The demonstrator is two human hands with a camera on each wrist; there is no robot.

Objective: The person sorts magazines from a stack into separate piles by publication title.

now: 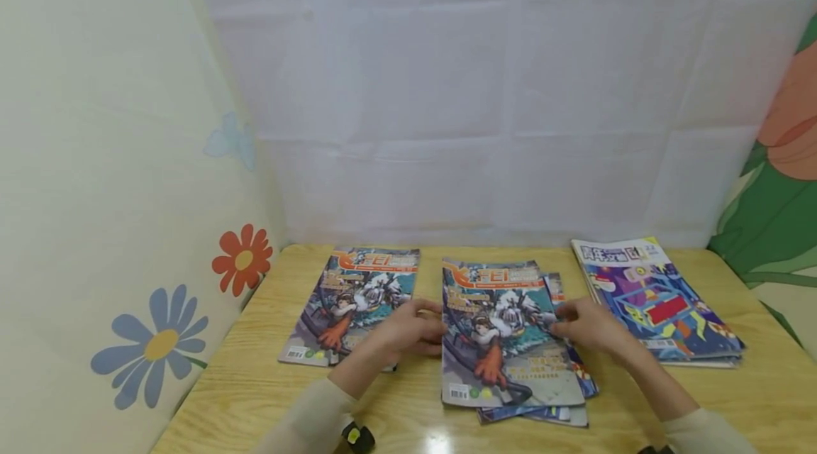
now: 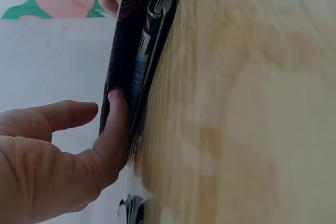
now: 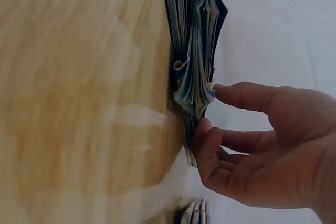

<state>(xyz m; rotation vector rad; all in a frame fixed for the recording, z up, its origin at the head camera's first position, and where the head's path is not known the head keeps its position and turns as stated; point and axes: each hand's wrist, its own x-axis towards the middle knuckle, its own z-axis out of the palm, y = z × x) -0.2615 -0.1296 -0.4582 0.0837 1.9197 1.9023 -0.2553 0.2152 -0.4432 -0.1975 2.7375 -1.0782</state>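
Note:
A comic magazine (image 1: 510, 340) with an orange title lies on top of a small stack in the middle of the table. At its left edge is my left hand (image 1: 413, 328). In the left wrist view, one finger (image 2: 116, 121) reaches into the gap beneath the raised edge, while the thumb (image 2: 79, 114) stands apart from the cover. My right hand (image 1: 590, 326) pinches the right edge. Thumb (image 3: 236, 95) and fingertips meet the page edges in the right wrist view. Other magazines (image 1: 568, 415) stick out below the top one.
Another magazine with the same cover (image 1: 357, 305) lies to the left. On the right is a stack topped by a purple and blue magazine (image 1: 664, 312). The wooden table (image 1: 236, 383) meets a white cloth (image 1: 440, 184) behind and a flower-painted wall (image 1: 115, 227) at left.

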